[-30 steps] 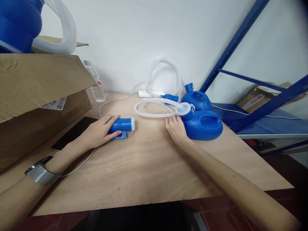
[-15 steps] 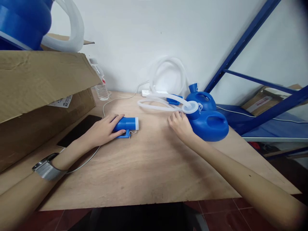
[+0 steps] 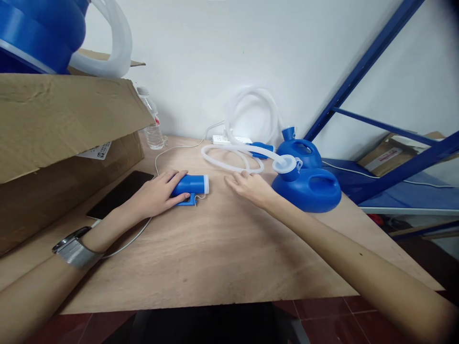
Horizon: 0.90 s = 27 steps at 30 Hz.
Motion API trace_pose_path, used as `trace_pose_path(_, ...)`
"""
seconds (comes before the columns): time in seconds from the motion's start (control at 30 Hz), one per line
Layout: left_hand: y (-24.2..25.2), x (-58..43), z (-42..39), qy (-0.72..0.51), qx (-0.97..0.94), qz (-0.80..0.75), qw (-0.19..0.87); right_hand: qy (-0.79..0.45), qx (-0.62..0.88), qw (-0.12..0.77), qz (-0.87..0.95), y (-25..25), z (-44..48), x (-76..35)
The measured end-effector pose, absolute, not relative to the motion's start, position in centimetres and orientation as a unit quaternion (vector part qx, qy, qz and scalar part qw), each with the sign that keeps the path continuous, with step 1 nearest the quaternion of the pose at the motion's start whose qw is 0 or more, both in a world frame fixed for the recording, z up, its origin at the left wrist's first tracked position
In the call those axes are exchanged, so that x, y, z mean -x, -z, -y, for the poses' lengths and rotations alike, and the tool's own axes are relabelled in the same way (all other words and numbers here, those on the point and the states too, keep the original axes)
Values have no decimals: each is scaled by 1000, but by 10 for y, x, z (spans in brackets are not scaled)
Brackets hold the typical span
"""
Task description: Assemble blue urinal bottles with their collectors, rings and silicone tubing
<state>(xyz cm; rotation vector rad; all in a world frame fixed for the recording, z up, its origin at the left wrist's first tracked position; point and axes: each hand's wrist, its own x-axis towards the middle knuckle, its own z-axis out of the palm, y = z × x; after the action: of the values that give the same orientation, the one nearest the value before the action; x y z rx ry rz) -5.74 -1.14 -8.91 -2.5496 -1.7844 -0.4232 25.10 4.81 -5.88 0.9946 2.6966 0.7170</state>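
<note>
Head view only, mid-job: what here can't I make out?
In the head view:
blue cylinder: rear end covered by the left hand.
blue container, top left: cut off by the frame edge.
box label: print too small to read.
power strip: partly behind the white hose.
water bottle: partly hidden by the cardboard flap.

At ten o'clock the view's edge cuts off the blue container (image 3: 36, 33) and cardboard box (image 3: 53, 124), its label (image 3: 93, 150) too small to read, and the left hand (image 3: 154, 193) hides the rear of the blue tube (image 3: 193, 183).
</note>
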Motion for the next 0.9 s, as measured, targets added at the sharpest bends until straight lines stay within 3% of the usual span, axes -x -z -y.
trace_pose_path(0.17, 91, 58, 11, 147, 815, 560, -7, -123, -262, -126, -949, 63, -40, -224)
trace_pose_path(0.3, 91, 59, 11, 155, 815, 558, -5, 101, -292, -357, -882, 68, -34, -210)
trace_pose_path(0.4, 91, 59, 11, 153, 817, 556, -8, 284, -328, -446, -783, 76, -34, -208)
trace_pose_path(0.5, 92, 59, 10, 147, 815, 561, -13, 384, -367, -455, -715, 90, -37, -213)
trace_pose_path(0.67, 94, 59, 7, 234, 781, 576, -51, 456, -365, -375, -720, 104, -42, -228)
trace_pose_path(0.9, 86, 57, 7, 420, 683, 581, -139, 372, -279, -265, -845, 97, -37, -246)
